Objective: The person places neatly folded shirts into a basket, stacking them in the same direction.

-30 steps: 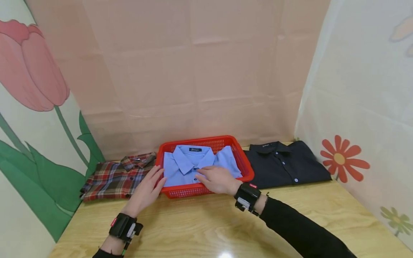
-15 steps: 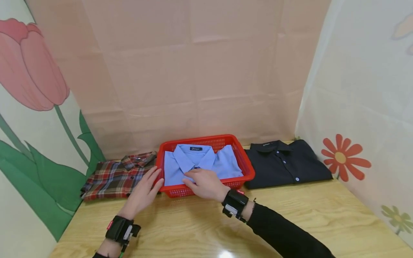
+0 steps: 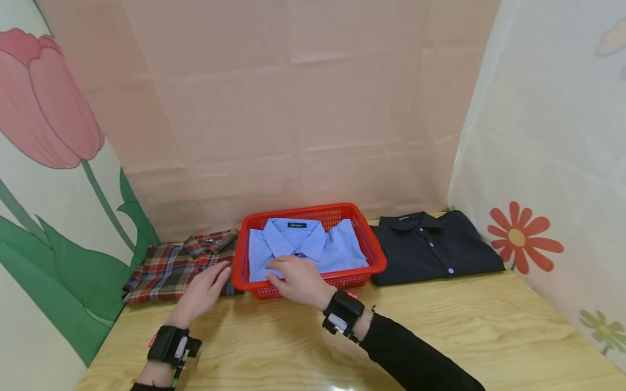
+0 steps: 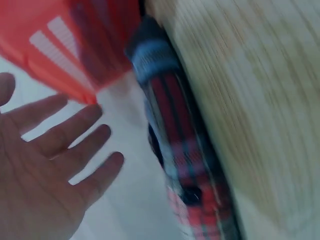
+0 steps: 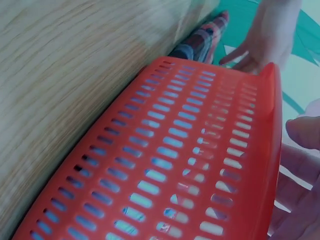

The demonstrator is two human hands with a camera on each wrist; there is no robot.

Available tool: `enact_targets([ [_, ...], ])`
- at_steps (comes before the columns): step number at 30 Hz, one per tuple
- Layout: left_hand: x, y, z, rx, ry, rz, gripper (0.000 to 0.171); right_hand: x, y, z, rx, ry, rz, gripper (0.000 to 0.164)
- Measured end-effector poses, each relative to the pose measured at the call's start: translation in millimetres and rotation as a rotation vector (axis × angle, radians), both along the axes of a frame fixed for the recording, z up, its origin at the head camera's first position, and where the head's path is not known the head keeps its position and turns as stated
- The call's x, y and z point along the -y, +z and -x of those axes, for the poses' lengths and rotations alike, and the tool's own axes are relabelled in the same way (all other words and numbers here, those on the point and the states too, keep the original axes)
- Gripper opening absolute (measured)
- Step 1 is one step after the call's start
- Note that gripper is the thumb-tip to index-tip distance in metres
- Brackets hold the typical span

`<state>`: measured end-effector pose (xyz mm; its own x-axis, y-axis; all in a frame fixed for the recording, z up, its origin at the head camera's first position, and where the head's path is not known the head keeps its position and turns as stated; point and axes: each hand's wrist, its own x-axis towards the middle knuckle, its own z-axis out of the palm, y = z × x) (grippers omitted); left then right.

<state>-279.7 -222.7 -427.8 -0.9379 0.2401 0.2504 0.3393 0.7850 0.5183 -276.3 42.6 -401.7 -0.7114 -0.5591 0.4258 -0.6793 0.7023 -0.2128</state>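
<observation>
A folded light blue shirt [image 3: 342,247] lies collar up inside a red plastic basket [image 3: 374,255]. Over the basket's front rim my right hand [image 3: 298,279] reaches, fingers relaxed and close above the shirt's front. My left hand [image 3: 201,292] is over the near right part of a folded plaid shirt [image 3: 168,269], left of the basket. In the left wrist view the left hand's fingers [image 4: 85,142] are spread, with nothing between them, by the basket's corner [image 4: 75,45]. The right wrist view has the slotted basket wall [image 5: 165,145] with the right hand [image 5: 302,190] behind the rim.
A folded black shirt [image 3: 430,250] lies right of the basket. All stand on a wooden table [image 3: 274,347] near a pinkish backdrop [image 3: 293,108]. Flower-printed sheets hang at the left [image 3: 44,190] and right [image 3: 548,136].
My left hand has drawn back left and toward me, away from the basket's rim. My right hand has slid left across the front of the blue shirt. The shirts and basket stay put.
</observation>
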Motion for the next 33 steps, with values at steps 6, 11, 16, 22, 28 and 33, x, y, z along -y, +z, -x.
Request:
enact_targets([
  [6,25,-2.9,3.7,-0.006,0.083,0.169,0.040,12,0.6,-7.7,0.006,0.046,0.004,0.026],
  [11,38,-7.0,4.6,-0.012,0.190,0.271,0.040,26,-0.7,-14.1,-0.085,0.103,-0.018,0.022],
  [16,46,-10.6,4.9,0.115,0.246,0.299,0.040,36,-5.9,-18.4,-0.241,0.169,-0.031,0.016],
  [22,51,-11.0,6.0,0.222,0.224,0.328,0.046,39,-10.9,-24.8,-0.283,0.208,0.002,0.013],
  [28,56,-10.6,8.4,0.266,0.195,0.370,0.046,45,-16.6,-27.8,-0.302,0.240,-0.010,0.015],
  [33,56,-8.6,10.6,0.305,0.203,0.369,0.040,51,-21.2,-31.3,-0.308,0.252,-0.018,0.018],
])
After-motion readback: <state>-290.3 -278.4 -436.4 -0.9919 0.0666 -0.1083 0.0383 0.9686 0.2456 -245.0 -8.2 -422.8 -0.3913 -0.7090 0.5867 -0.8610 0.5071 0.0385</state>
